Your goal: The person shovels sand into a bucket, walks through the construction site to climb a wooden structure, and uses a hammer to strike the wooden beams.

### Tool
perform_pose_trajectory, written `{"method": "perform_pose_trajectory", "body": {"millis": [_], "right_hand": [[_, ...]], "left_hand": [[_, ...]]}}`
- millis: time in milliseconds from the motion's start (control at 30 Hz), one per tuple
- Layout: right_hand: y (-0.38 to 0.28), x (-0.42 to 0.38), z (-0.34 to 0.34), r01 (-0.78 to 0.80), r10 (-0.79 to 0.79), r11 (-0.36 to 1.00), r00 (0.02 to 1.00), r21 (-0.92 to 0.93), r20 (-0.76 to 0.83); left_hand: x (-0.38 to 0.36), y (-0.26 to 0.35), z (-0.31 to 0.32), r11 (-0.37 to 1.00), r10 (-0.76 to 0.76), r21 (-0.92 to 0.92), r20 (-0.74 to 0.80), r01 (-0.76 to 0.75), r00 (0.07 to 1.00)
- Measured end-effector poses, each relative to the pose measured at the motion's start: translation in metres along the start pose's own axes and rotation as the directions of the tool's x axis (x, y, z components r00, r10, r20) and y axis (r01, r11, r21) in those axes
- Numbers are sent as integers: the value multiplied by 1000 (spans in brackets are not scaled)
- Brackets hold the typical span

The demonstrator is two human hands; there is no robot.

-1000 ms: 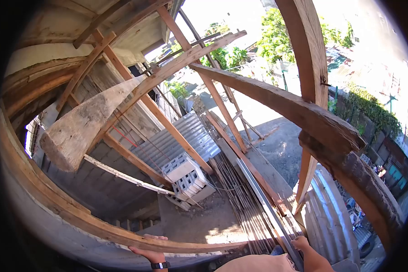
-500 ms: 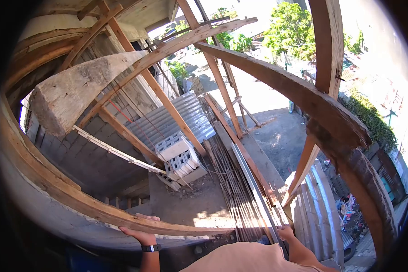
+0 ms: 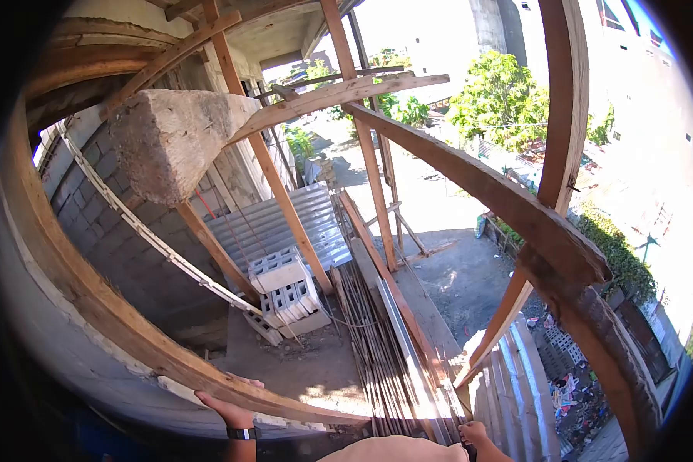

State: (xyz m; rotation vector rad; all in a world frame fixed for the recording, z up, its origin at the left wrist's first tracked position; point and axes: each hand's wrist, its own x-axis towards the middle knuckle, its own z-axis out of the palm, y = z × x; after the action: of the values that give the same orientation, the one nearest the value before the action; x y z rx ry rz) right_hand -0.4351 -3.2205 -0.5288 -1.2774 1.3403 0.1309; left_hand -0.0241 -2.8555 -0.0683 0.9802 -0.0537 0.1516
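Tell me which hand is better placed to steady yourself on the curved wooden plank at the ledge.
Left. The left hand already rests on the wooden plank; the right hand is off by the steel bars, away from it.

Plank (image 3: 131, 339) under the left hand (image 3: 227, 412): orange-brown, grained. Watch (image 3: 241, 433) on that wrist: black. Blocks (image 3: 285, 289) stacked ahead of the hands: pale grey-white. Ribbed sheet (image 3: 273, 223) beyond them: grey, striped. Rods (image 3: 377, 346) by the right hand (image 3: 473, 433): dark rusty brown. Wall (image 3: 123, 254) left: grey blockwork. Trees (image 3: 500, 108) far ahead: bright green.
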Motion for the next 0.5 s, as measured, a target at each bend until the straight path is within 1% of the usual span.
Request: {"method": "perform_pose_trajectory", "body": {"millis": [33,100,133,200,233,300,333,400,433,500], "right_hand": [[-1,1,2,0,0,1000,1000,-2,-7],[-3,9,10,38,-38,999,999,-25,-9],[-3,14,12,34,-34,999,999,-26,-14],[-2,14,19,97,-100,990,995,-106,-23],[0,9,20,90,-93,990,995,-107,-25],[-6,-1,25,120,-120,989,993,-84,-3],[-8,-7,27,83,-82,995,997,-47,13],[-12,-15,32,86,-84,993,996,-78,21],[-12,-19,32,95,-92,990,995,-102,26],[-12,-17,36,106,-102,988,994,-110,38]], "left_hand": [[2,-1,-5,1000,-5,-5,-1,5,1000],[6,-5,-16,1000,-25,-14,75,26,997],[7,-5,-17,999,-31,-15,75,32,997],[5,-2,-14,997,-63,-42,71,66,996],[3,-1,-9,997,-70,-38,70,72,995],[-2,2,1,996,-66,-65,1,66,998],[0,2,-2,996,-68,-61,-6,68,998],[3,2,-9,998,-55,-36,74,57,996],[2,2,-11,998,-57,-34,63,60,996],[1,2,-8,999,-24,33,65,22,998]]}}
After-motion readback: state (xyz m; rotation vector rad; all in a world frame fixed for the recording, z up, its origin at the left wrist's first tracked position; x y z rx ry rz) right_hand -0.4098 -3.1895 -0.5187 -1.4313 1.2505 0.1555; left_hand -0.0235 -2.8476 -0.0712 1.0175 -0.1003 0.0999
